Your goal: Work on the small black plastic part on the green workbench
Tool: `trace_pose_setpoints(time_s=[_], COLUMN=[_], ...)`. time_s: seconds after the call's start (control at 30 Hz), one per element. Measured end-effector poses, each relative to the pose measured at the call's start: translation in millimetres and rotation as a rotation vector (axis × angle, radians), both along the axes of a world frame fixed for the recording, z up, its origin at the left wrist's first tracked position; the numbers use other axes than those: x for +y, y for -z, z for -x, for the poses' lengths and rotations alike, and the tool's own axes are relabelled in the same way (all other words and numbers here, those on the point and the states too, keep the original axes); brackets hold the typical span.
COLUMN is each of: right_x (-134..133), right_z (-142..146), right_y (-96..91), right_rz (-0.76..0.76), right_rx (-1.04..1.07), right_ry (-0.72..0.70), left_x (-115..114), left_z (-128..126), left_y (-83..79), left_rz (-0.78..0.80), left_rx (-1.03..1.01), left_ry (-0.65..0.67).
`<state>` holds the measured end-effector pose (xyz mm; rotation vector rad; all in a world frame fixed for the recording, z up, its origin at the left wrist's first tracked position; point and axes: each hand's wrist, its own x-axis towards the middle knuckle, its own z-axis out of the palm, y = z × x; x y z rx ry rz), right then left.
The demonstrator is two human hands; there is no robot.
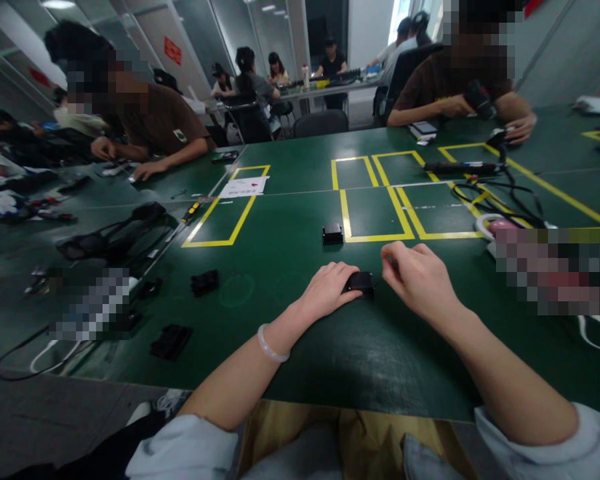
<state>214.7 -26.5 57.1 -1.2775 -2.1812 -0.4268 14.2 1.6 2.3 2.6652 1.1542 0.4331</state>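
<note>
My left hand (330,288) is closed on a small black box-shaped part (363,284), pressing it against the green tabletop between thumb and fingers. Just to the right of that part, my right hand (415,273) is curled closed. A bit of something dark shows between its fingers, too hidden to name. A second black part (333,233) of similar size stands a little farther back, apart from both hands. Toward the left lie more black pieces, one (205,283) beyond the other (171,342).
Yellow tape outlines (377,238) mark the green table (300,360). A yellow-and-black tool (191,212) and a power strip (93,303) lie left. Black cables (517,193) and a white tape roll (486,227) are at right. Two co-workers (165,127) (455,87) work across the table.
</note>
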Motion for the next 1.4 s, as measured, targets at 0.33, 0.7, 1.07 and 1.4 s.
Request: trace_pose_setpoints(time_s=[0.33,0.7,1.07,1.4], right_x=[4,11,9,9], right_z=[-2,-7,-7,-5], right_y=[-0.3,-0.4,0.3,3.2], right_rz=[-0.012,-0.026,-0.018,-0.054], right_rx=[-0.045,-0.027,0.010,0.033], right_ry=[-0.066,-0.197,-0.247,-0.238], left_x=[-1,-1,0,0], left_z=[1,0,-1,0], left_y=[-0.5,-2.5,-1.3,0.7], left_rz=[-0.004,0.005,0.020,0.015], left_rx=[0.001,0.005,-0.013,-0.013], left_ry=[-0.009,-0.003,0.001,-0.004])
